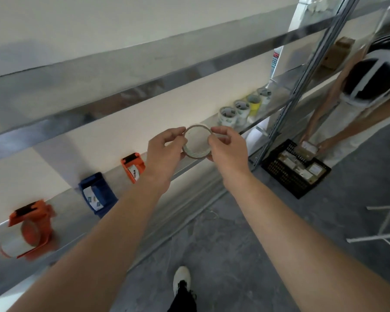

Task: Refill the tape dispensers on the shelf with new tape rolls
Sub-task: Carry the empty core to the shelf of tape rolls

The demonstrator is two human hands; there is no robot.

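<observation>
Both hands held one tape roll [195,155] between them, in the air just in front of the shelf [68,212] edge. Fingers [176,133] of my left hand [164,149] were curled round its left rim; fingers [221,134] of my right hand [225,147] pinched its right rim. The roll was a thin ring, open centre facing me.

Three dispensers stood on the shelf to the left: an orange dispenser [133,166] nearest my left wrist, a blue dispenser [97,194], then a second orange dispenser [32,226], each carrying tape. Four spare rolls [227,115], one yellow, sat in a row to the right. On the floor beyond lay a black crate [279,176], another person's hands at it.
</observation>
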